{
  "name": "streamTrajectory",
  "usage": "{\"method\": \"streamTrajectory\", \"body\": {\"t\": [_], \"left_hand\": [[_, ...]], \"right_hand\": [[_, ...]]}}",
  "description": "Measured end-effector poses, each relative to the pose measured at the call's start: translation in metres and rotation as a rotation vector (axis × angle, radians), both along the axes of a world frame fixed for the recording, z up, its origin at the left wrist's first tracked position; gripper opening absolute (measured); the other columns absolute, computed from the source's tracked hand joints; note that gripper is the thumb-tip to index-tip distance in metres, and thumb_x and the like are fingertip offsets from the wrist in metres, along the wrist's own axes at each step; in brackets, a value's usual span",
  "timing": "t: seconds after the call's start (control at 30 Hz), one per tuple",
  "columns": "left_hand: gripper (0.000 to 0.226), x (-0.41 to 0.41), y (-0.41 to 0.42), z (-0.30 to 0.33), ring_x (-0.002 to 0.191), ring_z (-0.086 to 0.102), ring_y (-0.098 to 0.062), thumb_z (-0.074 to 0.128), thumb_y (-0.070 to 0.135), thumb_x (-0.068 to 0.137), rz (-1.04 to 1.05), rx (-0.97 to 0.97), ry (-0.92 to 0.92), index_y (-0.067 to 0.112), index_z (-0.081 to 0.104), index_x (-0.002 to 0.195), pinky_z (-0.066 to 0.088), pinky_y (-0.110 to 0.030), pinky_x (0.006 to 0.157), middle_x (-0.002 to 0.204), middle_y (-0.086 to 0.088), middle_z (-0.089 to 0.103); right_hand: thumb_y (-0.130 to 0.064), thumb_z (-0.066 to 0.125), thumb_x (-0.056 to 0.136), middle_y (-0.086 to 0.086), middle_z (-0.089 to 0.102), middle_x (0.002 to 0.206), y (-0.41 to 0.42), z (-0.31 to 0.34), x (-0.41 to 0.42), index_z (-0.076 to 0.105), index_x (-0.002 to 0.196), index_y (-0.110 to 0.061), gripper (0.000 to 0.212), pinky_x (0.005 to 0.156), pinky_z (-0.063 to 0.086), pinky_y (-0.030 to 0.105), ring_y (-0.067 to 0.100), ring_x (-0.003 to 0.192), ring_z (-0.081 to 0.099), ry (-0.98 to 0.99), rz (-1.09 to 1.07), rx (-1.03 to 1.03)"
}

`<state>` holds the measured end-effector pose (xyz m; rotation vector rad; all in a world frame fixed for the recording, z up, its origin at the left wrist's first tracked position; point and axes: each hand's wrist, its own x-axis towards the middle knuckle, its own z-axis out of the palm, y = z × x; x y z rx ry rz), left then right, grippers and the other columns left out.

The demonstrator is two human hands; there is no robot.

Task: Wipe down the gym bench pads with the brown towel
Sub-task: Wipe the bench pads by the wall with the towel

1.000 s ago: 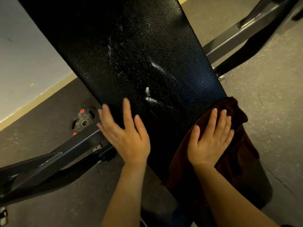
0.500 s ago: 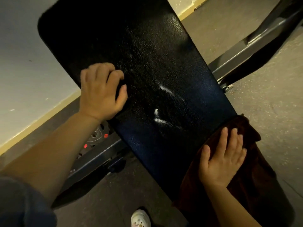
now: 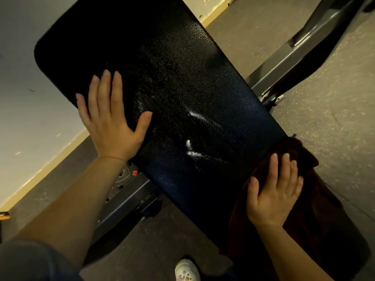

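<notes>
Brown towel (image 3: 316, 216) lies over the near right part of the bench pad (image 3: 182, 82), draped off the pad's right edge & hanging down that side. My right hand (image 3: 274, 193) is flat on top of it, fingers straight & close together, thumb out to the left, palm pressing the cloth onto the pad; nothing pinched. My left hand (image 3: 112, 122) rests on bare pad by its left edge, well apart from the towel, fingers straight & slightly spread, thumb angled out to the right, holding nothing.

Pad is black, pebbled vinyl, running diagonally from far left to near right. White smears (image 3: 194, 136) sit mid-pad, between my 2 hands.

Under the pad's left edge a weight plate (image 3: 123, 175) shows w/ small red labels; writing too small to read. Grey metal frame bars (image 3: 300, 53) stick out past the right edge & below the left one. White shoe (image 3: 186, 270) on the speckled floor (image 3: 334, 110) at the near end.
</notes>
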<state>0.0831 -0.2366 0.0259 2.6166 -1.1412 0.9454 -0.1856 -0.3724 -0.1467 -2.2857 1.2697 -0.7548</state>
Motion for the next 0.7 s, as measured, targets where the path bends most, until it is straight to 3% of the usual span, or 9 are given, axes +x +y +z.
{"method": "streamTrajectory", "body": {"t": [0.27, 0.5, 0.7], "left_hand": [[0.078, -0.002, 0.000, 0.003, 0.150, 0.019, -0.028, 0.023, 0.066, 0.098, 0.037, 0.060, 0.018, 0.014, 0.027, 0.156, 0.005, -0.050, 0.120, 0.161, -0.010, 0.026], [0.062, 0.006, 0.001, -0.006, 0.148, 0.024, -0.030, 0.025, 0.051, 0.103, 0.012, 0.013, -0.079, 0.016, 0.032, 0.155, 0.005, -0.045, 0.121, 0.159, -0.010, 0.031], [0.057, 0.008, 0.002, -0.010, 0.147, 0.023, -0.029, 0.029, 0.045, 0.103, -0.005, -0.011, -0.114, 0.019, 0.035, 0.153, 0.001, -0.037, 0.120, 0.159, -0.010, 0.032]], "right_hand": [[-0.045, 0.033, 0.095, 0.016, 0.026, 0.159, 0.001, 0.002, 0.000, 0.025, 0.152, -0.015, 0.066, 0.118, 0.012, 0.054, 0.033, 0.148, 0.018, 0.011, 0.003, 0.007], [-0.044, 0.031, 0.097, 0.018, 0.024, 0.159, 0.003, 0.004, 0.002, 0.025, 0.152, -0.008, 0.065, 0.116, 0.012, 0.061, 0.038, 0.148, 0.016, 0.029, 0.020, -0.034], [-0.049, 0.020, 0.102, 0.008, 0.019, 0.161, 0.005, 0.039, 0.050, 0.021, 0.154, -0.011, 0.065, 0.118, 0.007, 0.063, 0.037, 0.150, 0.012, 0.007, 0.201, -0.120]]}}
